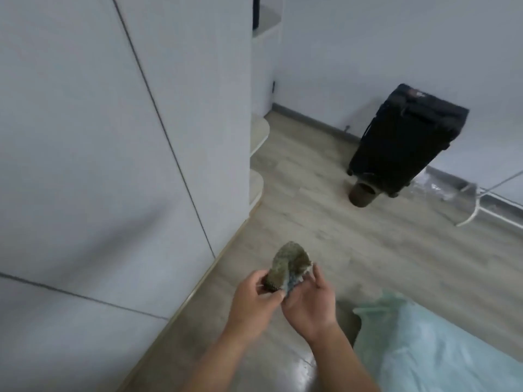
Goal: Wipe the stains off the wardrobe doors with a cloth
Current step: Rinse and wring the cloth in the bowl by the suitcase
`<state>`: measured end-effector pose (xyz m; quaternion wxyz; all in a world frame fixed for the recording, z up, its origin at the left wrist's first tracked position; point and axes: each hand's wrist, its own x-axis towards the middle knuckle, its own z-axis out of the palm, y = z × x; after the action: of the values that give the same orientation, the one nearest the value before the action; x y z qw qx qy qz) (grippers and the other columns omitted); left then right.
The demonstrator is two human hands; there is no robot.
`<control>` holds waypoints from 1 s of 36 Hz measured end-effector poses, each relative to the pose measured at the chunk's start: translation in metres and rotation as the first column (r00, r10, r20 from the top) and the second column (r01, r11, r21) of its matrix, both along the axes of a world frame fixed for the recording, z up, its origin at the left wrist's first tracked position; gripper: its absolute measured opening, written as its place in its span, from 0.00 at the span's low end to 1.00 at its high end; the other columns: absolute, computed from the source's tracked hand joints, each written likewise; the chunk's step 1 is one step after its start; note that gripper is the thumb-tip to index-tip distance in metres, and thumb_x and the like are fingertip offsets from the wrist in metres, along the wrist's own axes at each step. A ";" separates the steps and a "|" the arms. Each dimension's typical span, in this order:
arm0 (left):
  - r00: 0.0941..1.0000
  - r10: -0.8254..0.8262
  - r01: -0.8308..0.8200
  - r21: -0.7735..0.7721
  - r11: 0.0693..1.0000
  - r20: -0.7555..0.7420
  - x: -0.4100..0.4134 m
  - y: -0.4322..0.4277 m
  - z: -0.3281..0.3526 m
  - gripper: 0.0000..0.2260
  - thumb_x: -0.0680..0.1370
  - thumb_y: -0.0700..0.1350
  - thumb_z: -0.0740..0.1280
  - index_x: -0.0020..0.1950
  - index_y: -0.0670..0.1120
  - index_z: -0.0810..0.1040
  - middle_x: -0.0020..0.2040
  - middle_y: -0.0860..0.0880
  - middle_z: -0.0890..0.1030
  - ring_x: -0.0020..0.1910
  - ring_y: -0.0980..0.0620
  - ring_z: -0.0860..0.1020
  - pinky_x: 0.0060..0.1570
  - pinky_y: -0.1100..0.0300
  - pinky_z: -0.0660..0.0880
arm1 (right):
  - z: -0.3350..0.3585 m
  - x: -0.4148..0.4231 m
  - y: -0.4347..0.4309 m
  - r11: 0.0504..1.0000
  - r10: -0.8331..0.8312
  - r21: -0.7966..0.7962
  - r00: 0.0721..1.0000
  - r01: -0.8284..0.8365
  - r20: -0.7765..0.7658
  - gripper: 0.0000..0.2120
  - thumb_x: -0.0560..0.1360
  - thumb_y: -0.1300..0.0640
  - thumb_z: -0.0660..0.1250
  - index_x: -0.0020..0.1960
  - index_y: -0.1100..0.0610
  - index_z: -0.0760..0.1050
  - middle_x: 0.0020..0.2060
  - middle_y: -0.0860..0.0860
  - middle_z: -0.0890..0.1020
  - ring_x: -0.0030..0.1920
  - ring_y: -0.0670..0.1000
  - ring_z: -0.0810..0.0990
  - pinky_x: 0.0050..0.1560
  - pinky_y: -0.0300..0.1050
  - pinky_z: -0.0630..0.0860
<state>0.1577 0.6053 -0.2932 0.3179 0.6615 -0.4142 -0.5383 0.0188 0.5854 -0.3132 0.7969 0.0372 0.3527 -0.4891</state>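
Two-handed grip: left hand and right hand are clamped on the cloth, right of the wardrobe doors, over wood-grain floor.

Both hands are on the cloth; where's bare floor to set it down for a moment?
Bare floor runs along the base of the wardrobe doors, from the cloth up to the corner shelves, and across the middle toward the suitcase. Crowded: brown pot at the suitcase foot, clear plastic sheet beside it, pale green cover lower right.

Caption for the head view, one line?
Left hand and right hand hold a cloth beside white wardrobe doors; black suitcase beyond.
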 end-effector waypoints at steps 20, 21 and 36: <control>0.734 0.110 0.075 0.241 0.968 -0.671 -0.198 -0.296 0.043 0.13 0.78 0.25 0.61 0.60 0.33 0.75 0.50 0.36 0.83 0.45 0.41 0.83 0.44 0.50 0.81 | 0.068 -0.199 -0.225 0.922 -0.354 -0.213 0.927 0.323 -0.124 0.44 0.62 0.68 0.81 0.72 0.73 0.65 0.63 0.69 0.77 0.61 0.64 0.80 0.63 0.55 0.78; 0.714 0.099 0.110 0.251 0.962 -0.693 -0.210 -0.312 0.047 0.13 0.78 0.25 0.61 0.60 0.34 0.75 0.49 0.36 0.83 0.44 0.41 0.83 0.43 0.50 0.81 | 0.071 -0.213 -0.236 0.909 -0.389 -0.209 0.914 0.360 -0.116 0.43 0.62 0.68 0.81 0.72 0.74 0.65 0.63 0.69 0.77 0.60 0.64 0.80 0.64 0.55 0.78; 0.759 0.146 0.150 0.388 0.909 -0.635 -0.404 -0.563 -0.002 0.19 0.78 0.24 0.58 0.67 0.32 0.74 0.55 0.34 0.83 0.50 0.41 0.84 0.46 0.54 0.84 | 0.004 -0.428 -0.471 0.905 -0.425 0.001 0.903 0.425 -0.059 0.19 0.80 0.69 0.57 0.70 0.66 0.70 0.60 0.65 0.80 0.55 0.59 0.83 0.61 0.52 0.80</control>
<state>-0.2464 0.0423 -0.2947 0.2927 0.4844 -0.1539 -0.8099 -0.4097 0.1141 -0.3094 0.6605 0.1045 0.3620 -0.6494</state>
